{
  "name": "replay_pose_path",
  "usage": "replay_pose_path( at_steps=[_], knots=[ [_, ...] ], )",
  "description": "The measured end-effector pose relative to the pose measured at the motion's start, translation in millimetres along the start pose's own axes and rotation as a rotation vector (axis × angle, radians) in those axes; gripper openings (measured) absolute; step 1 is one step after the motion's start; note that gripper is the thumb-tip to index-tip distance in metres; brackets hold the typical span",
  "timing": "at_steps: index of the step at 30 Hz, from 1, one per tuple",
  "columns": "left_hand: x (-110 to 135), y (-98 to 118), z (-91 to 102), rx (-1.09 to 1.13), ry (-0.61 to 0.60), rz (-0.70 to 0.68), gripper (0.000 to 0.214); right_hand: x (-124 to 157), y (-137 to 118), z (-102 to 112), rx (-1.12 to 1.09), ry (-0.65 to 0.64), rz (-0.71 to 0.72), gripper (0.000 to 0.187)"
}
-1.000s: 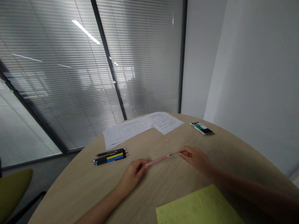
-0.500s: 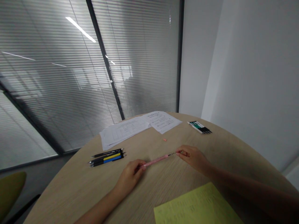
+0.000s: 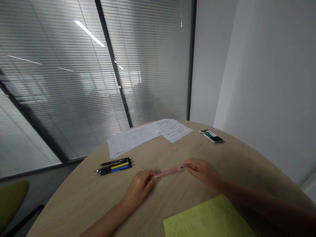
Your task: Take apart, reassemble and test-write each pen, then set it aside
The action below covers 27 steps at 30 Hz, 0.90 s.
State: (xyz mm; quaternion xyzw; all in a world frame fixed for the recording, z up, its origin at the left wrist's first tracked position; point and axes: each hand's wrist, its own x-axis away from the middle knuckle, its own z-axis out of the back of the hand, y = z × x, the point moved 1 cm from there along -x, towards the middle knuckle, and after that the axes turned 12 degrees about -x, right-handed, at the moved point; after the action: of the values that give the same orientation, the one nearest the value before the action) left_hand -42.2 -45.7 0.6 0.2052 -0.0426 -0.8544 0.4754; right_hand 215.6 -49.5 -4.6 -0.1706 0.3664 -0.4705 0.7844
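Observation:
My left hand [image 3: 142,184] is closed around the near end of a slim pink pen [image 3: 168,172], which is held just above or on the table. From the pen's other end a thin dark insert [image 3: 183,167] sticks out a short way. The fingertips of my right hand [image 3: 198,168] pinch the tip of that insert, in line with the pen. Beyond the pen lies a small orange-pink piece [image 3: 175,149], too small to name for sure.
Several dark pens [image 3: 115,166], with yellow and blue parts, lie at left. White-and-black pens [image 3: 211,136] lie side by side at right. Printed sheets [image 3: 133,138] are at the far edge of the round table [image 3: 81,197]. A yellow sheet [image 3: 207,219] lies nearest me.
The gap between my right fingers and the pink pen has shrunk, and less of the dark insert shows. My left hand keeps its hold. The view has shifted slightly.

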Motion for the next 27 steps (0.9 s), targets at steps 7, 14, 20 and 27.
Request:
replay_pose_path(
  at_steps=[7, 14, 20, 27],
  knots=[
    [0.9, 0.2, 0.7, 0.07, -0.019, 0.036, 0.018, -1.6, 0.2, -1.2, -0.162, -0.026, -0.025, 0.027],
    [-5.5, -2.8, 0.6, 0.368, -0.039, 0.182, 0.024, -25.0, 23.8, 6.9, -0.415, -0.102, -0.156, 0.033],
    [-8.2, -4.6, 1.1, 0.647, -0.009, 0.208, 0.031, -68.4, 44.0, -5.0, 0.076, -0.071, -0.157, 0.024],
    [-7.1, -4.3, -1.9, 0.678, -0.033, 0.21, 0.039, -96.1, 47.1, -27.7, 0.162, -0.084, -0.105, 0.024]
  ],
)
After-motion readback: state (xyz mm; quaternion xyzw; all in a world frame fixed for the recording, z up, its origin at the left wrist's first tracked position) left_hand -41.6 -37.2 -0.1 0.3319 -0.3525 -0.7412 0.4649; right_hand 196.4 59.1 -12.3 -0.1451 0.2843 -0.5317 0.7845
